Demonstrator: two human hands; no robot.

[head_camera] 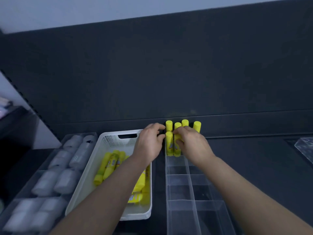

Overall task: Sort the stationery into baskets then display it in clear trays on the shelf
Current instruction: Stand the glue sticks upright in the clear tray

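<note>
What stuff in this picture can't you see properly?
Head view, the only one:
Glue sticks in the white basket: the left arm hides some, so no count.
White things in the left tray: too blurred to name.
Clear thing at the right edge: cut off by the frame.
Standing glue sticks: the right hand covers some; labels too small to read.

Right hand [193,145] pinches upright yellow glue sticks [169,143] in the clear tray [178,175]; left hand [149,143] touches them.
</note>
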